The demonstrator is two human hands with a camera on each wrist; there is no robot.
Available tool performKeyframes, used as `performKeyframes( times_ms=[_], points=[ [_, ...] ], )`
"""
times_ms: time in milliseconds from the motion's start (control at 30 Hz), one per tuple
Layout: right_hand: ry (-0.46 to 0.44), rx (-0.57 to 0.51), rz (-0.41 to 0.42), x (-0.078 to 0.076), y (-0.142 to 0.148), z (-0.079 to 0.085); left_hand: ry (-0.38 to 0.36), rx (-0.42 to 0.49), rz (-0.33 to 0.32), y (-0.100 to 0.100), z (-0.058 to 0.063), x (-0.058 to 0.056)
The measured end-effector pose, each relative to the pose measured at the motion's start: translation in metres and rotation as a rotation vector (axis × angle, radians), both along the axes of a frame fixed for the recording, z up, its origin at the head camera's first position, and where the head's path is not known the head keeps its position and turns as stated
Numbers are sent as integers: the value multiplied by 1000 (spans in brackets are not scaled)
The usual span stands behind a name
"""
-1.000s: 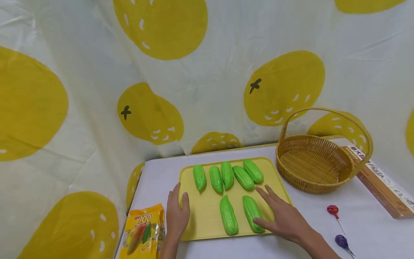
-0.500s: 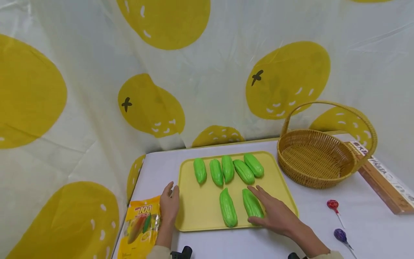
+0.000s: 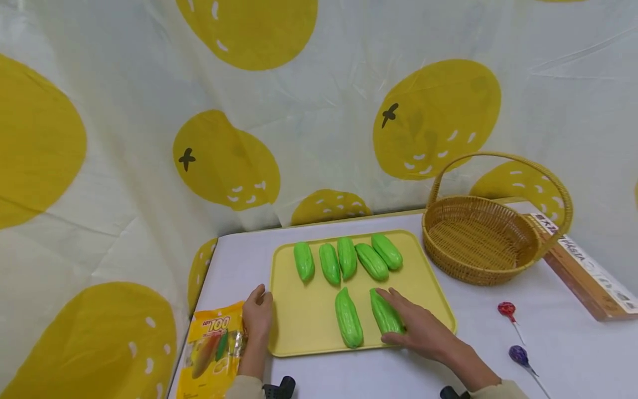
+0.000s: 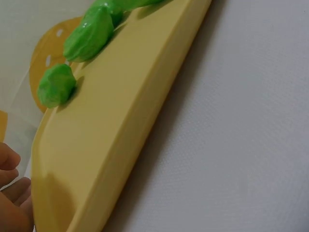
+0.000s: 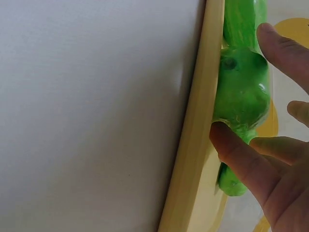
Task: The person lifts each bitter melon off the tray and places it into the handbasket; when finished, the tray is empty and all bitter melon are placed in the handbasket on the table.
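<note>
Glossy green, cucumber-like vegetables lie on a yellow tray (image 3: pixel 304 327): several in a back row, two in front. My right hand (image 3: pixel 421 330) is over the right front vegetable (image 3: pixel 385 313), thumb by its near end and fairly straight fingers along its right side. In the right wrist view, digits stand on either side of that vegetable (image 5: pixel 241 87), and one fingertip (image 5: pixel 219 133) appears to touch it. My left hand (image 3: pixel 257 317), fingers loosely curled, is at the tray's left edge and holds nothing visible. The left front vegetable (image 3: pixel 349 318) lies apart from both hands.
A yellow candy bag (image 3: pixel 206 352) lies beside my left forearm. A wicker basket (image 3: pixel 473 271) with a tall handle stands right of the tray, next to a long pasta box (image 3: pixel 573 277). A red lollipop (image 3: pixel 507 309) and a purple lollipop (image 3: pixel 519 356) lie at the right.
My left hand has moved from over the tray's left side to just outside its edge, its fingers curling more. My right hand has come in closer over the right front vegetable.
</note>
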State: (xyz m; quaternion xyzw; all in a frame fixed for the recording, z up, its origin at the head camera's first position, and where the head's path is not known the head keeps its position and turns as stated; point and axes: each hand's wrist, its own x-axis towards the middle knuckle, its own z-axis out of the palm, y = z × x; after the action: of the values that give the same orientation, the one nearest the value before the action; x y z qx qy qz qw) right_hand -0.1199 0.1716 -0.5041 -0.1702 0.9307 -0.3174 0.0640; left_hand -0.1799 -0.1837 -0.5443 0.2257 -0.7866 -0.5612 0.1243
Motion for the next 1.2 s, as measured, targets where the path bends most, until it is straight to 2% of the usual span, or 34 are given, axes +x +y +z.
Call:
performKeyframes(
  times_ms=[500,933,1200],
  points=[
    [-62,-28,-7,-6,-1,-7,-14,-8,40,4,-8,-7],
    [-36,-41,48,-6,-2,-7,-23,12,39,3,-11,-7],
    [-45,-41,61,-8,-4,-7,-18,-19,55,0,-11,-5]
  ],
)
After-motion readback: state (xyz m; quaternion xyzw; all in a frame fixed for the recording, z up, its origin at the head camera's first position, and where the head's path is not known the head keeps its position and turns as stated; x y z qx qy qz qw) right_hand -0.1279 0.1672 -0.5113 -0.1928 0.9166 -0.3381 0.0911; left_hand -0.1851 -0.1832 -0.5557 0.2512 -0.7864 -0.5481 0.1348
